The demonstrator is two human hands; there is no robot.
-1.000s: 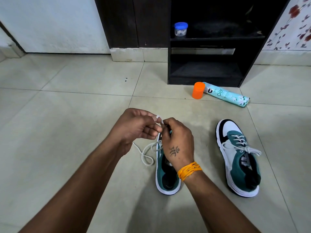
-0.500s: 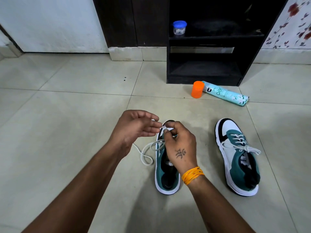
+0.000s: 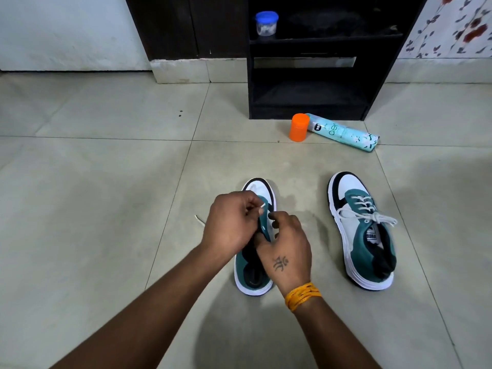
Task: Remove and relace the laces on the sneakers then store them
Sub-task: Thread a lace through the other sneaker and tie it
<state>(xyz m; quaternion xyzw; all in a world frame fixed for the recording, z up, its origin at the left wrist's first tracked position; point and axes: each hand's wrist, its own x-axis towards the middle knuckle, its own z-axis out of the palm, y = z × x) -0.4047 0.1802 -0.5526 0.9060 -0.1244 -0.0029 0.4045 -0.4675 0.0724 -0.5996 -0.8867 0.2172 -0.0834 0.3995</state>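
Currently, head view:
Left sneaker (image 3: pixel 253 275): on floor tiles, lacing unfinished.
Left hand (image 3: pixel 229 222): pinches white lace tip (image 3: pixel 262 207).
Right hand (image 3: pixel 286 246): grips the sneaker's upper.
Right sneaker (image 3: pixel 364 230): laced, tied.
Remaining: finish lacing, store both.

Left hand (image 3: pixel 230 222) and right hand (image 3: pixel 285 242) cover midsection of near sneaker (image 3: pixel 253 278); eyelets, tongue unseen. White lace (image 3: pixel 199 220) mostly hidden behind left hand, only tip showing on floor. Forearms cut off at bottom edge. Shelf unit (image 3: pixel 314 75) top cropped. Jar (image 3: pixel 266 23) contents indistinct.
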